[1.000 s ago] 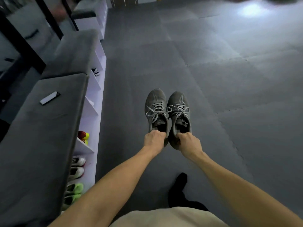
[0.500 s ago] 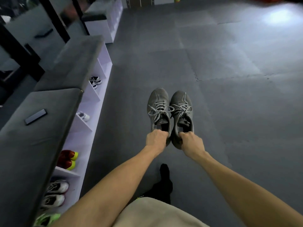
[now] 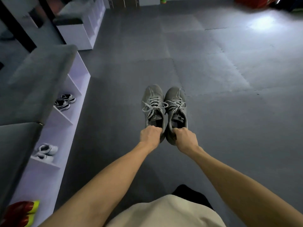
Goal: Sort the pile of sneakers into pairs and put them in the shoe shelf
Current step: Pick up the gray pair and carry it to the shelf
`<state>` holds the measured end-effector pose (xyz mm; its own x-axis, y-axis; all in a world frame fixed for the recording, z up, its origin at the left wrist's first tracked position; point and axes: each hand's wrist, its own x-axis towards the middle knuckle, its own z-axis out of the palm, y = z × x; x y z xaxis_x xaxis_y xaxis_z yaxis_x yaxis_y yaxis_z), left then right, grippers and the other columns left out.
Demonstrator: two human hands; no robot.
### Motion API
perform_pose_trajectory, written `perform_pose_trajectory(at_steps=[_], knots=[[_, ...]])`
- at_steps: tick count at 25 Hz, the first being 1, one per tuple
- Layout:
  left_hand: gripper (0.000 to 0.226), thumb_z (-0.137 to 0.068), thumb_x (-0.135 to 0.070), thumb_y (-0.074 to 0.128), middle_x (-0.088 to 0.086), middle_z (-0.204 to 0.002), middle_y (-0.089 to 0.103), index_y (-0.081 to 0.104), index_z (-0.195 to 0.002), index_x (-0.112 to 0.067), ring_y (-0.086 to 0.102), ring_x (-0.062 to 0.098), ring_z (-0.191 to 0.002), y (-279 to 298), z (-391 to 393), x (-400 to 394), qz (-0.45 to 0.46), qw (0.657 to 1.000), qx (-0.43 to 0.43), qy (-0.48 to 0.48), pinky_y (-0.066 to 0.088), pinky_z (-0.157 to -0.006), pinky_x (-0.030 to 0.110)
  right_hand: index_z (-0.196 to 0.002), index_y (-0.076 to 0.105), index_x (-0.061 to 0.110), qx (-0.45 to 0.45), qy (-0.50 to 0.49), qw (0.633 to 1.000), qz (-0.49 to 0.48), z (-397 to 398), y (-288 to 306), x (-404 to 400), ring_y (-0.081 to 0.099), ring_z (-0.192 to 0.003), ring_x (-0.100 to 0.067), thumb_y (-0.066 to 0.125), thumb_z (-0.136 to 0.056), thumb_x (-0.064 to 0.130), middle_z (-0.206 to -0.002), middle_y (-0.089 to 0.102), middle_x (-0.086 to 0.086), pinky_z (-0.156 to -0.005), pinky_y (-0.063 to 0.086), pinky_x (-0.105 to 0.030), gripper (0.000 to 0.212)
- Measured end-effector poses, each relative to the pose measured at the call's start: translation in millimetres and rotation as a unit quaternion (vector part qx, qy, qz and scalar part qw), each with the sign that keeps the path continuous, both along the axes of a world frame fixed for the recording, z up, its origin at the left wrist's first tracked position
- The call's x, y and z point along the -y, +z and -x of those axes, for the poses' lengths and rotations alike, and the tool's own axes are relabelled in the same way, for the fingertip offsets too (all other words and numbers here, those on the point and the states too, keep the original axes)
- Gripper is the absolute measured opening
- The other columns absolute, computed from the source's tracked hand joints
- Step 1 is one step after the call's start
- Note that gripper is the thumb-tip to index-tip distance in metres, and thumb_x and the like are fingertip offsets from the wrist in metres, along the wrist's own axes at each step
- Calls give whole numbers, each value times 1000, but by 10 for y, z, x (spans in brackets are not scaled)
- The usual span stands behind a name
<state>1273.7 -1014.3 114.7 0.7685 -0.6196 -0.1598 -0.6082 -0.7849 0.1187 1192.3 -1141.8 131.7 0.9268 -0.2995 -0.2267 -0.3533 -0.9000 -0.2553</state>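
Two grey sneakers with pale laces hang side by side in front of me, toes pointing away. My left hand (image 3: 150, 135) grips the heel of the left grey sneaker (image 3: 152, 104). My right hand (image 3: 184, 136) grips the heel of the right grey sneaker (image 3: 176, 107). Both shoes are held above the grey floor mat. The white shoe shelf (image 3: 65, 122) with a grey padded top runs along my left, its open compartments facing the floor.
In the shelf sit a black-and-white pair (image 3: 64, 102), a white pair (image 3: 45, 152) and a red-and-yellow pair (image 3: 21, 212). A second white shelf unit (image 3: 83, 27) stands farther back. Grey foam floor tiles (image 3: 229, 79) stretch ahead and right.
I have moved forward along the shelf, so its compartments slid down the frame toward me. The grey pair stays held the same way in both hands.
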Motion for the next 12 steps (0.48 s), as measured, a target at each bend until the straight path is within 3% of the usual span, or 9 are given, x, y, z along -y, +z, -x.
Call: perform_pose_trajectory(at_steps=[7,12], knots=[[18,-88,-4,55,10,-98,66,64,-96,-16,63,30,-96,-76,-1621,1195,1,999,3,47,49,-72,37,-110,58,14,5,37,999,28,-1743,-79,1241,62,-94,-34,53,-87,9,-106,61,-13,-72,48,-38,24],[14,-88,-5,56,10,-94,67,65,-93,-15,63,30,-91,-17,-2792,1727,36,991,-5,129,47,-68,36,-108,58,11,-4,132,991,39,-3173,16,1902,61,-96,-33,54,-89,11,-108,61,-12,-74,48,-37,20]])
